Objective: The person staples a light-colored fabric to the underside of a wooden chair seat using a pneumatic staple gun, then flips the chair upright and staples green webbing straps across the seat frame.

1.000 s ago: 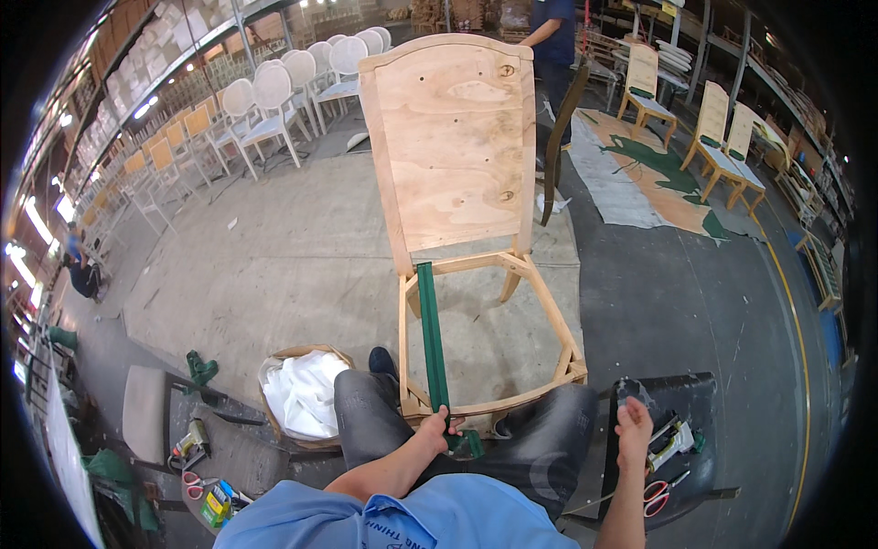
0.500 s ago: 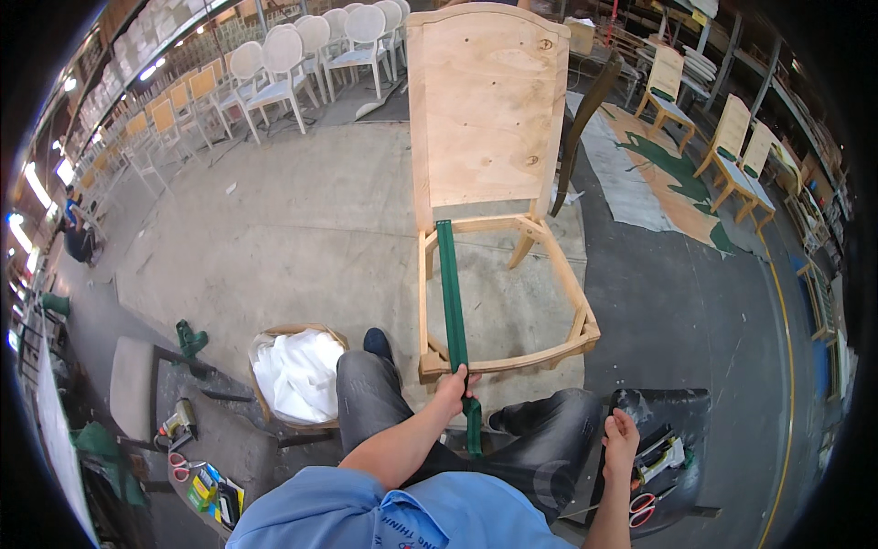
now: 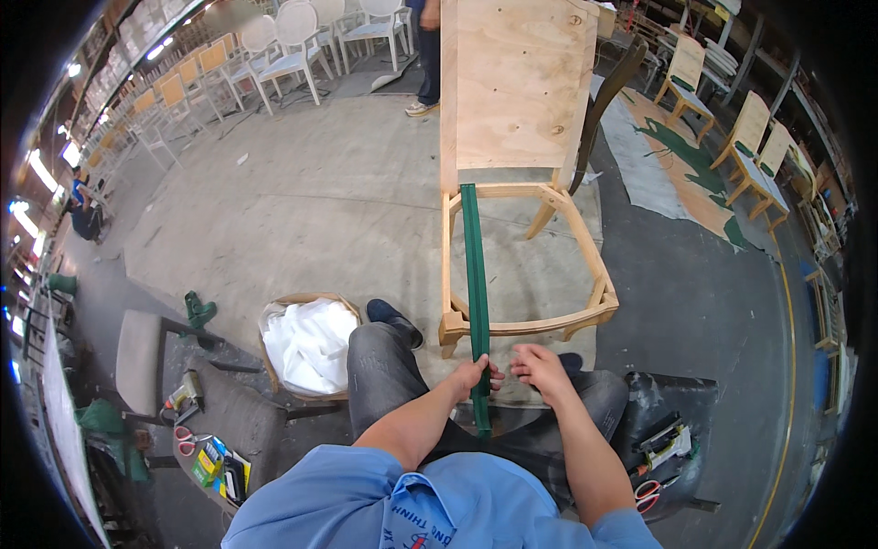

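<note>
The left hand (image 3: 472, 373) grips a green strap (image 3: 476, 274) reaching toward twelve o'clock over the chair (image 3: 517, 142); the right hand (image 3: 542, 371) is loose, empty. The strap seems light, soft, best held near its end.

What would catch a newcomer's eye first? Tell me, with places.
The bare wooden chair frame stands right of centre, its plywood back cut off by the top edge. A green webbing strap runs across it from back to front, into the left hand. White fabric is heaped at lower left.
</note>
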{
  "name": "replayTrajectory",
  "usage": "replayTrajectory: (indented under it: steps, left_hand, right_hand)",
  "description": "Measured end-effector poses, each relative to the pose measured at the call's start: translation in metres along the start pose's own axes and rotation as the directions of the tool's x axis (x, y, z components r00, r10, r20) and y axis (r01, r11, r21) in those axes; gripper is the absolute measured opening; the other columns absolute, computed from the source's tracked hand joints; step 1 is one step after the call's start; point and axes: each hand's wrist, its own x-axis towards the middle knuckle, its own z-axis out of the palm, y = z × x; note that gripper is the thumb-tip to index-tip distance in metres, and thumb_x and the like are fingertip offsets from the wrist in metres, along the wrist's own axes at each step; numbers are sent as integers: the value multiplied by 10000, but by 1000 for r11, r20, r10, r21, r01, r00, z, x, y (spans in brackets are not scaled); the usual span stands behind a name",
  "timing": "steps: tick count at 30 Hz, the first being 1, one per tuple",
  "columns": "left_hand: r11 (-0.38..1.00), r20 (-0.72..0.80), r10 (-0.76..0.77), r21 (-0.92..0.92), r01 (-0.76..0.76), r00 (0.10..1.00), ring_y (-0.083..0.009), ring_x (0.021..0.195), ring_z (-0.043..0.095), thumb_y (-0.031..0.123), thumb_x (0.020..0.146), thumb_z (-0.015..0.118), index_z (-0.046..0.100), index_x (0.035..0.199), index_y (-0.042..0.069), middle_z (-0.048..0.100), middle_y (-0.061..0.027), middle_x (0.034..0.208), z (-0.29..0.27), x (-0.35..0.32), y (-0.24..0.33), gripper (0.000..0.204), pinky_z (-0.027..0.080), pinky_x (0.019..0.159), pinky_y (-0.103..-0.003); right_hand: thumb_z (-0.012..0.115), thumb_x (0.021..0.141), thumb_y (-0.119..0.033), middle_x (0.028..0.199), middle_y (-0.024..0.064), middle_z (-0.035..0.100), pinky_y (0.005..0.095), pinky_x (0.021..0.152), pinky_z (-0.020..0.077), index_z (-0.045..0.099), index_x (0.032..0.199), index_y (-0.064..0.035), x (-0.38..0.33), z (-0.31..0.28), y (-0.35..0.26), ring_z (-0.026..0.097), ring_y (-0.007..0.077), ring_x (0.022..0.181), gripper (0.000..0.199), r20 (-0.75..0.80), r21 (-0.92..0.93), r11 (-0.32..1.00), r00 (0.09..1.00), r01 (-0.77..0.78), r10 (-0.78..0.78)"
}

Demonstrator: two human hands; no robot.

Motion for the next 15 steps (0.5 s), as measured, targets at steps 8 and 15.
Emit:
replayTrajectory:
  steps: [8, 15]
  left_hand:
    - [959, 48, -277, 75, 273, 960, -258, 1108, 654, 485, 1114, 374, 658, 1174, 76, 721, -95, 1177, -26, 5, -25, 501, 521, 945, -447]
    - [820, -144, -358, 423, 384, 923, -228, 1107, 648, 504, 1102, 406, 701, 1106, 92, 723, -61, 1154, -17, 23, -24, 507, 502, 961, -446]
  right_hand:
    - [630, 1032, -349, 982, 63, 702, 346, 754, 516, 697, 1141, -13, 94, 50, 49, 625, 172, 831, 359, 61, -75, 986, 987, -146, 150]
    - [668, 1025, -256, 929, 38, 696, 336, 721, 515, 693, 1072, -22, 129, 41, 84, 619, 145, 802, 240, 113, 41, 994, 989, -102, 97]
